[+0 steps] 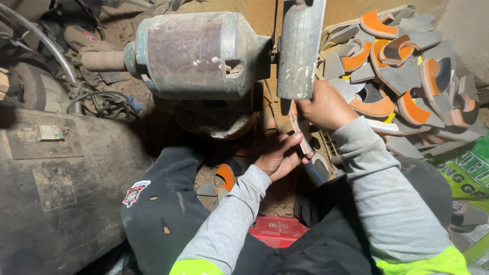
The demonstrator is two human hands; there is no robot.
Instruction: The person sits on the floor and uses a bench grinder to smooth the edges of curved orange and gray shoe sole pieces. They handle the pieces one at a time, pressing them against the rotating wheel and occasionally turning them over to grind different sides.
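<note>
Both hands grip one orange-grey sole piece (299, 133) below the grinding wheel (300, 48): right hand (326, 106) closed on top, left hand (279, 157) closed beneath.

Grey-and-orange sole pieces (402, 71), grey sleeves (382, 188) with neon-yellow cuffs, red crate (277, 231).

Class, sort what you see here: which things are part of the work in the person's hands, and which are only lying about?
In use:
- left hand and right hand, both gripping the orange-and-grey sole piece
- grinding wheel, right above that piece
- grinder motor

Lying about:
- pile of sole pieces
- red crate
- green sack
- cables
</note>
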